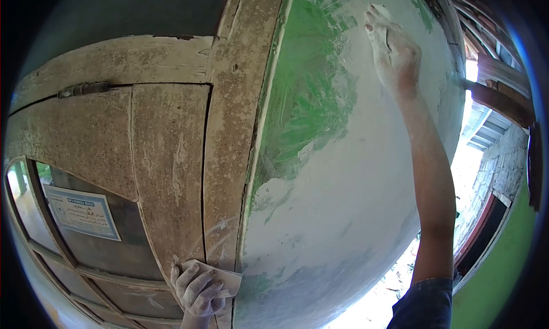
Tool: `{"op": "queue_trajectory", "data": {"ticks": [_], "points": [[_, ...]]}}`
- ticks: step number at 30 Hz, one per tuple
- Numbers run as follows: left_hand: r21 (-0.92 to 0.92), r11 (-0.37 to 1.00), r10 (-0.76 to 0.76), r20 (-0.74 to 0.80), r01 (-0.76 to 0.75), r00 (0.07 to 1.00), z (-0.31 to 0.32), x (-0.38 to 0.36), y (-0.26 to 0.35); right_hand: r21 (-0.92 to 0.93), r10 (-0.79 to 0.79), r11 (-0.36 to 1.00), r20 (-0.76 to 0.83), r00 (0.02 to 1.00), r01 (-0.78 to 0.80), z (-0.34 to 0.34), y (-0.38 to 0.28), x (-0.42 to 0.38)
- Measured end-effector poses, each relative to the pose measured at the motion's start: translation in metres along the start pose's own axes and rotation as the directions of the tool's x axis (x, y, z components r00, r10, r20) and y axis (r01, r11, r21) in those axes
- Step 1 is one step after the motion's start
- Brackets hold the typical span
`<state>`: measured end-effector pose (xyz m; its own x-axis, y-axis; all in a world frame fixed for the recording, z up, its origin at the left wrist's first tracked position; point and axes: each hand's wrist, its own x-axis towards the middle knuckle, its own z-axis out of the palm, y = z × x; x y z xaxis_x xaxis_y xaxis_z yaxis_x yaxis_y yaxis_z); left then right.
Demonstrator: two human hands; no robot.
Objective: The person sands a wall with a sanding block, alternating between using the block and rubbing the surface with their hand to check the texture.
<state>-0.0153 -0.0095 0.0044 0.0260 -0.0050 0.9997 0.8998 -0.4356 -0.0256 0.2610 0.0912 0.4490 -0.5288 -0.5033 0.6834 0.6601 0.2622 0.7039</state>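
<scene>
My left hand [197, 292], coated in white dust, is closed round a flat, pale putty scraper [227, 281] near the bottom of the view. The scraper's right end reaches the edge between the wooden frame and the wall. High on the wall [343, 197], my right hand [394, 52] is closed, with its fingers curled toward the surface. What it grips is hidden by the whitened fingers. White putty covers much of the wall around this hand, while a green painted patch [311, 83] shows to its left.
Left of the wall stands a worn wooden door frame [231, 117], with a hinge [84, 89] and a glazed window carrying a printed paper [83, 212]. To the right are wooden beams [503, 103], a block wall [486, 163] and a green wall [497, 260].
</scene>
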Motion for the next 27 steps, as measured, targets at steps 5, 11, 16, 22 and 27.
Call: {"op": "queue_trajectory", "data": {"ticks": [5,11,16,22,27], "points": [[-0.021,1.0,0.008,-0.01,-0.009,1.0,0.0,-0.001,-0.001,0.054,-0.144,0.988,0.003,0.99,0.144,-0.004,-0.018,-0.01],[-0.021,1.0,-0.001,-0.006,0.001,1.0,-0.001,0.0,-0.001,0.028,0.117,0.993,-0.002,0.993,-0.117,0.004,0.01,0.016],[-0.019,1.0,0.008,-0.026,-0.009,1.0,0.001,-0.001,-0.002,-0.004,-0.065,0.998,-0.01,0.998,0.065,0.005,-0.044,0.011],[-0.023,1.0,0.002,-0.017,-0.002,1.0,0.0,0.0,-0.001,-0.014,0.329,0.944,-0.043,0.943,-0.33,0.006,0.016,0.029],[-0.015,1.0,-0.003,-0.023,0.003,1.0,0.0,0.0,0.001,-0.069,0.262,0.96,-0.105,0.959,-0.27,0.032,0.001,0.038]]}}
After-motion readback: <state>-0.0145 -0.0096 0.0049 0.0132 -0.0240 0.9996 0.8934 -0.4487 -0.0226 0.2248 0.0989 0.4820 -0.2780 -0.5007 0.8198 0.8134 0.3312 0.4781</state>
